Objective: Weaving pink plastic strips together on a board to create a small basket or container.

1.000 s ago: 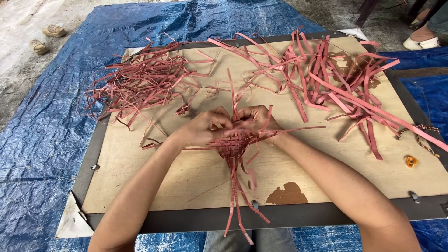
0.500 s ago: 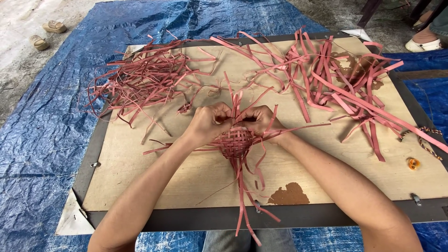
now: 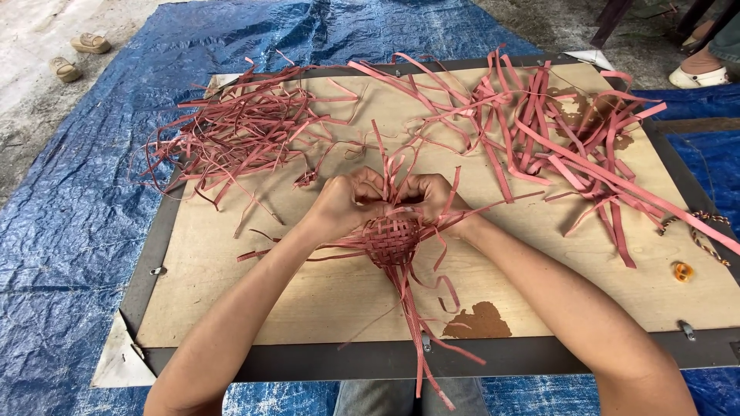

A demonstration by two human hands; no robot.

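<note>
Both hands meet at the board's (image 3: 231,308) middle, slightly toward the near edge. Left hand (image 3: 347,202) and right hand (image 3: 432,196) are each curled tight, pinching strips at the rim of the weave (image 3: 393,239), a small pink cup-shaped piece. Loose ends hang past the near edge. Strip piles (image 3: 239,131) lie at far-left and far-right corners. Judgement: keep thumbs close on the crossing, pull each strip snug, hold tension even so the weave won't gap

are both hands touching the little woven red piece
Touching. The head view shows the left hand and right hand both gripping the woven piece at its top edge.
</note>
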